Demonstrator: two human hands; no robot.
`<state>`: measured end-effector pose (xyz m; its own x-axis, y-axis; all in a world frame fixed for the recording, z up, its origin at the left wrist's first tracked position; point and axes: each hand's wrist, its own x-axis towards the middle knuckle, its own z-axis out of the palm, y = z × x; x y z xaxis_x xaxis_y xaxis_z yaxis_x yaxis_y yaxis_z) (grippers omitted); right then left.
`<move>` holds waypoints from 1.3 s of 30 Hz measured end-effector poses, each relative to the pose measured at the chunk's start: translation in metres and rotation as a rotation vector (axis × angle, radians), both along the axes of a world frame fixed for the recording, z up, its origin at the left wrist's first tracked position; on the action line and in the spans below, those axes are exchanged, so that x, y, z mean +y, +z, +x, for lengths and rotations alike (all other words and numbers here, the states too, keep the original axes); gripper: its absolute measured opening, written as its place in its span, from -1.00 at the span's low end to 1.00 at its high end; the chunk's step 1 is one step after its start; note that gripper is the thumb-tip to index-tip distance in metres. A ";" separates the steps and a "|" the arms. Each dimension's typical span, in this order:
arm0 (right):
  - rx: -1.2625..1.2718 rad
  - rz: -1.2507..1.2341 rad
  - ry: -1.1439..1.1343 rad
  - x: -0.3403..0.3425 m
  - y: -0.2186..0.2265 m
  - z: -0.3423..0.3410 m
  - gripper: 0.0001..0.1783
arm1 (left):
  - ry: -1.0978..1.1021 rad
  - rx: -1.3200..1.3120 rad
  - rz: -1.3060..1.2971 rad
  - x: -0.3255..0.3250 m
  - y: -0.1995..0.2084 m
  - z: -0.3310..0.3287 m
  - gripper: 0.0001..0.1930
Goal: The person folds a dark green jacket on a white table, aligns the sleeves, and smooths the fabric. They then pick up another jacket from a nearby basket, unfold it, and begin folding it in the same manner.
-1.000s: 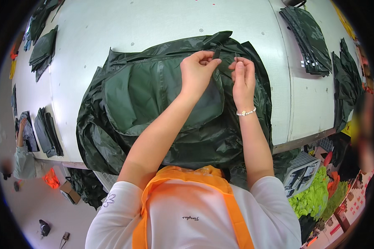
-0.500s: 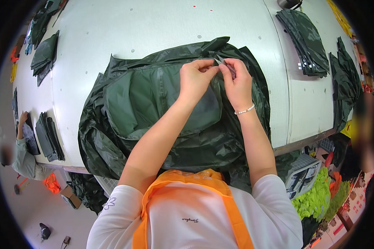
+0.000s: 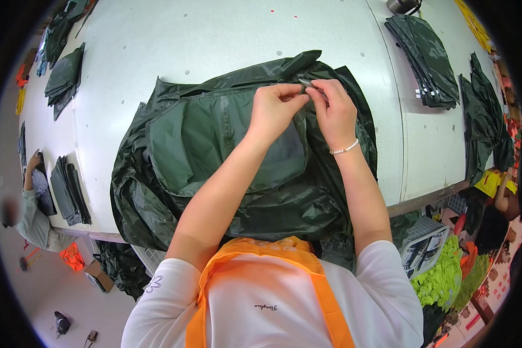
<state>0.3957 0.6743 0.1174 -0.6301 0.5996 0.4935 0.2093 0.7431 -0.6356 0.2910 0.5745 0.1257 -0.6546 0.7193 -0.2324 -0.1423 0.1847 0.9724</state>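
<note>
A dark green camouflage rain jacket [image 3: 261, 211] lies bunched on the table before me, its smoother, paler green panel [image 3: 206, 136] uppermost. At its far edge, my left hand [image 3: 275, 113] is closed in a pinch; the bit between thumb and forefinger, seemingly the jacket's edge, is mostly hidden. Close beside it, my right hand [image 3: 337, 113] is closed around small thread snips [image 3: 305, 83], whose silver tip shows past the fingers. The rest of that tool is covered by the hand. A beaded bracelet circles my right wrist.
Folded dark green garments lie in stacks at the left [image 3: 69, 191], far left [image 3: 65, 78] and far right [image 3: 423, 61]. More dark fabric [image 3: 481, 122] hangs over the right edge. A co-worker [image 3: 37, 214] sits at the left. Lime-green cloth [image 3: 441, 278] fills the space below right.
My right hand has shifted slightly right and turned, and less of the snips' blade shows. The left hand keeps its pinch. At the right edge, another person's arm and dark head have come into view.
</note>
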 end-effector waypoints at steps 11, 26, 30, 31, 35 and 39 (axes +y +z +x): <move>-0.072 0.028 0.036 -0.002 0.017 0.010 -0.80 | 0.063 0.161 -0.006 0.002 -0.008 0.003 -0.82; 0.111 -0.851 0.048 -0.002 -0.003 0.005 -0.57 | -0.019 0.193 0.121 -0.008 -0.014 0.012 -0.73; 0.145 -0.688 -0.051 0.011 -0.011 -0.006 -0.62 | 0.032 0.412 0.148 -0.064 0.005 0.010 -0.70; 0.106 -0.613 -0.096 0.024 -0.014 -0.001 -0.63 | 0.088 0.486 0.115 -0.086 0.009 0.003 -0.72; -0.149 -0.321 -0.337 0.085 -0.039 0.040 -0.57 | 0.389 0.907 -0.198 -0.193 0.015 -0.041 -0.85; -0.114 -0.383 -0.334 0.117 -0.058 0.082 -0.59 | 0.628 0.817 -0.381 -0.264 0.000 -0.092 -0.81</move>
<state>0.4779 0.7917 0.0594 -0.4104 0.9013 0.1386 0.4789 0.3424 -0.8083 0.1994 0.3110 0.1253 -0.9368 0.1768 0.3020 0.3449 0.6131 0.7107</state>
